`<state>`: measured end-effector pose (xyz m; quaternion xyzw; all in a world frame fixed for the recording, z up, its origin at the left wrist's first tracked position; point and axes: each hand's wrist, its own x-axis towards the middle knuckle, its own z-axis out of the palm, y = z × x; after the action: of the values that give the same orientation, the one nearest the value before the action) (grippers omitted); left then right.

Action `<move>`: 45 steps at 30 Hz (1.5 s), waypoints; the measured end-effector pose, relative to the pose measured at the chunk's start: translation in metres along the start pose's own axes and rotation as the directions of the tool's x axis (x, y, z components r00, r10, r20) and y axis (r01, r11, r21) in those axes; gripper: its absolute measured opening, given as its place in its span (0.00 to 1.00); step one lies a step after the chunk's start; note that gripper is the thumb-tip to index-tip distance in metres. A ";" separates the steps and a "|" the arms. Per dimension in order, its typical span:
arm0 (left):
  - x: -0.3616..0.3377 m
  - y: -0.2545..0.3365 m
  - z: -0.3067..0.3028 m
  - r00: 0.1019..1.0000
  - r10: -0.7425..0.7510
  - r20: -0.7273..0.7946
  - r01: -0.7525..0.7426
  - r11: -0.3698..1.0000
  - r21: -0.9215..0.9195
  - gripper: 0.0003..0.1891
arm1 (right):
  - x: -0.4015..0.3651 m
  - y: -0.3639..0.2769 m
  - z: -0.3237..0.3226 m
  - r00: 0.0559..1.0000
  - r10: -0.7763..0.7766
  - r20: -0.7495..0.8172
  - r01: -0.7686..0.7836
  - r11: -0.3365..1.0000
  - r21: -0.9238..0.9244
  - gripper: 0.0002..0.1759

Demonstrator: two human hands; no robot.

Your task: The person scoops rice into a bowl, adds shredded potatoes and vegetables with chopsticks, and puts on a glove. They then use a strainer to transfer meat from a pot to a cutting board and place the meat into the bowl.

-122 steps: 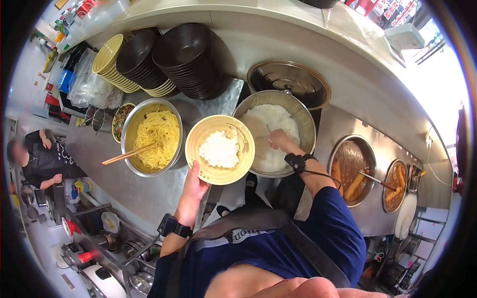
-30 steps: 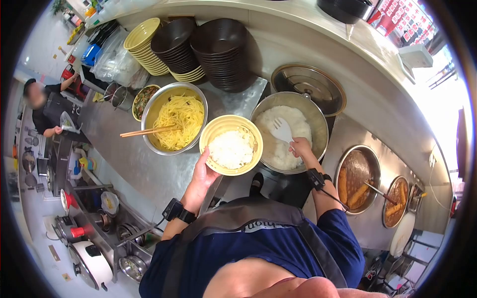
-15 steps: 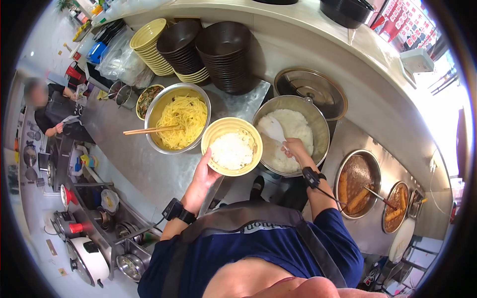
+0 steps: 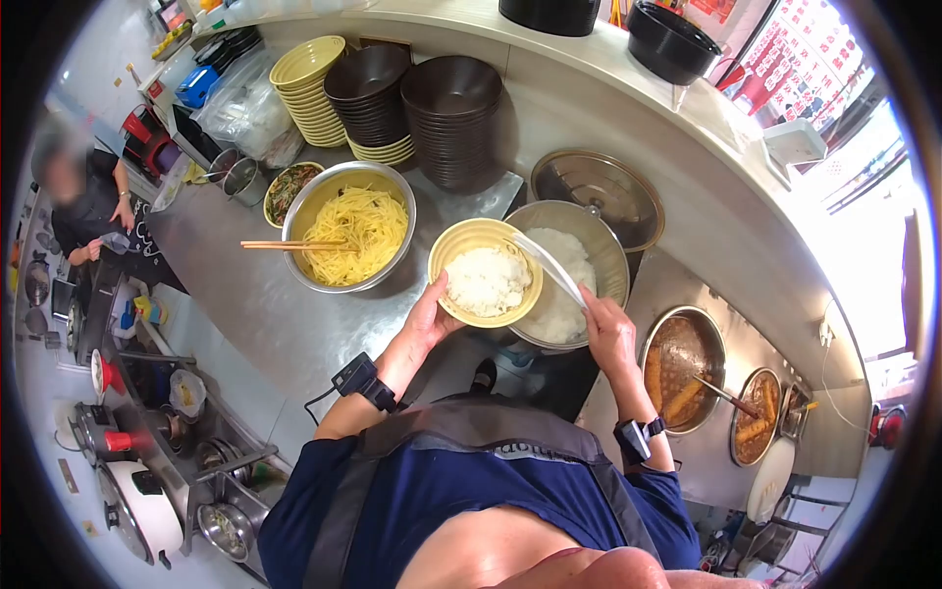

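Note:
My left hand [image 4: 429,319] grips a yellow bowl [image 4: 447,245] by its left side, with white rice [image 4: 488,282] inside. In my right hand [image 4: 610,329] is a white rice paddle [image 4: 554,263], tilted so that its head reaches the bowl's upper right rim. Below and to the right of the bowl stands a large metal pot [image 4: 613,257] of cooked rice, partly hidden by the bowl and paddle. Left of the bowl sits a metal basin [image 4: 410,201] of yellow shredded food [image 4: 368,231], with wooden chopsticks [image 4: 285,245] lying across it.
Stacks of dark bowls [image 4: 451,128] and yellow bowls [image 4: 306,74] stand along the back wall. A round lid [image 4: 613,191] leans behind the rice pot. Two pans of brown stew [image 4: 684,368] are at the right. Another person [image 4: 93,196] stands at the far left.
The paddle has come out of the rice pot and up to the bowl's rim. My left hand has moved the bowl slightly right, nearer the paddle. The view has shifted a little.

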<state>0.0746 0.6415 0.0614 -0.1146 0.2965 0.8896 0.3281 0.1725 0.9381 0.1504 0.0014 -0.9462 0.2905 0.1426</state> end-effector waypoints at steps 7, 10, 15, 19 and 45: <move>-0.009 -0.009 -0.008 0.987 0.111 0.120 -0.115 0.993 0.023 0.30 | -0.007 -0.023 0.001 0.951 0.278 0.137 -0.309 0.819 0.484 0.24; -0.017 -0.008 -0.008 0.975 0.176 0.134 -0.178 0.984 0.001 0.30 | -0.009 -0.033 -0.002 0.761 0.389 0.519 -0.645 0.544 0.536 0.22; -0.034 -0.001 -0.016 0.954 0.248 0.166 -0.238 0.968 -0.076 0.29 | 0.007 -0.056 -0.019 0.676 0.248 0.694 -0.725 0.395 0.564 0.20; -0.065 0.004 -0.030 0.984 0.166 0.058 -0.151 0.966 -0.211 0.32 | 0.047 -0.091 -0.024 0.833 0.115 0.541 -0.549 0.289 0.784 0.23; -0.190 0.031 -0.089 0.828 0.518 -0.212 -0.553 0.818 -0.159 0.30 | 0.099 -0.185 0.063 0.655 -0.648 0.388 0.468 0.752 0.465 0.23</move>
<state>0.1988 0.4710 0.0800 -0.1317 0.2445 0.9603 0.0251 0.0759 0.7577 0.2286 0.3994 -0.8376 0.3703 -0.0415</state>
